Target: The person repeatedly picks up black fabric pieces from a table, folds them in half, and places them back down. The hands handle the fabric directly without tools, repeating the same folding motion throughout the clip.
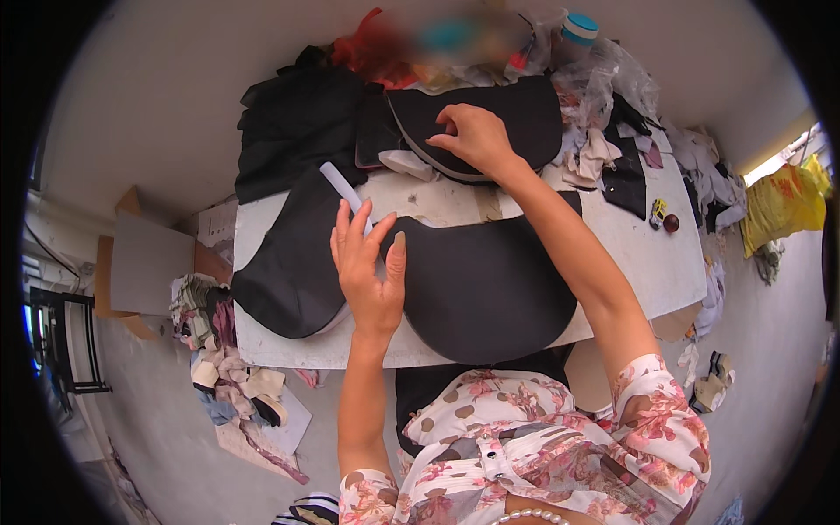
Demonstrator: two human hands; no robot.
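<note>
My left hand (372, 284) is raised over the near side of the table, its fingers spread around a slim whitish stick (339, 184). The stick passes behind the fingers and its lower end is hidden. Under and beside this hand lie two curved black fabric panels, one on the left (293, 262) and a rounded one (490, 284) in the middle. My right hand (481, 140) reaches over a stack of black half-round pieces (534, 122) at the back. Its fingers are curled, with a gap between thumb and forefinger and nothing visible in it.
Folded black cloth (293, 131) is piled at the back left of the white table (669, 262). Clear plastic bags (612, 79) and a blue-lidded jar (579, 31) stand at the back right. Fabric scraps (241, 376) hang and lie left of the table. A yellow sack (779, 210) is at right.
</note>
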